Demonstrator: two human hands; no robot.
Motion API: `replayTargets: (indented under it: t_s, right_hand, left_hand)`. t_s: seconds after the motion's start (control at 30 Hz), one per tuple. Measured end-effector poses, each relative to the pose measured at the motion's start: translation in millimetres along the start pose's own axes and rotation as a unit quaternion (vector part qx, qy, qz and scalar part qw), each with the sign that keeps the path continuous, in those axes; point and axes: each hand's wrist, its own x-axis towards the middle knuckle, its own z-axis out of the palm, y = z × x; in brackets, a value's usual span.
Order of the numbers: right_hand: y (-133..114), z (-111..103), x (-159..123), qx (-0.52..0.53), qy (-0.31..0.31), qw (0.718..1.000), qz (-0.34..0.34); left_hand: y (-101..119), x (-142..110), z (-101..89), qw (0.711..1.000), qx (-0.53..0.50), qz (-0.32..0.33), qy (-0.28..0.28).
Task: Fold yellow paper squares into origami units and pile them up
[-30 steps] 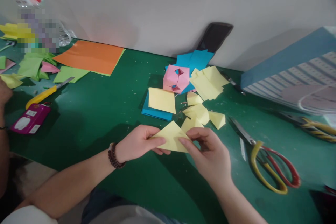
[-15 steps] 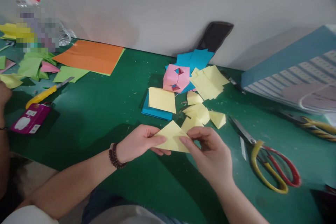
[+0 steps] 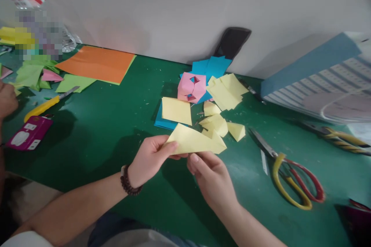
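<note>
Left hand (image 3: 153, 158) pinching a folded yellow paper (image 3: 189, 141) above the green table (image 3: 121, 108), underside fingers mostly hidden, right hand (image 3: 213, 179) loosely curled at its lower edge (grip unclear), another person's hand (image 3: 7, 100) cut off.

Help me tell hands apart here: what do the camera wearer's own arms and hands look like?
Left hand bare, dark beaded bracelet at the wrist, white sleeve high up that arm; right hand and forearm bare.
</note>
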Motion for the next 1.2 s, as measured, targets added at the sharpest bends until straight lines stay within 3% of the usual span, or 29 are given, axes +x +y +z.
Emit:
replayTargets:
  t_s: [0.13, 0.57, 0.83, 1.03, 1.2]
  right_hand:
    - [3, 4, 1, 0.039, 0.029, 0.998, 0.024]
    - [-3, 2, 2, 0.121, -0.001, 0.99, 0.071]
    - [-10, -2, 4, 0.161, 0.015, 0.986, 0.027]
    - [-20, -13, 11, 0.198, 0.079, 0.977, -0.02]
    - [-33, -23, 13, 0.136, 0.12, 0.981, -0.064]
  left_hand:
    - [-4, -2, 2.1, 0.999, 0.029, 0.01, 0.01]
    - [0, -2, 0.2, 0.998, 0.063, 0.009, 0.008]
    - [8, -2, -2.7, 1.0, 0.025, -0.003, 0.001]
    - [9, -1, -12.4, 0.999, 0.015, 0.025, 0.03]
    - [12, 1, -19.5, 0.998, 0.037, 0.041, 0.038]
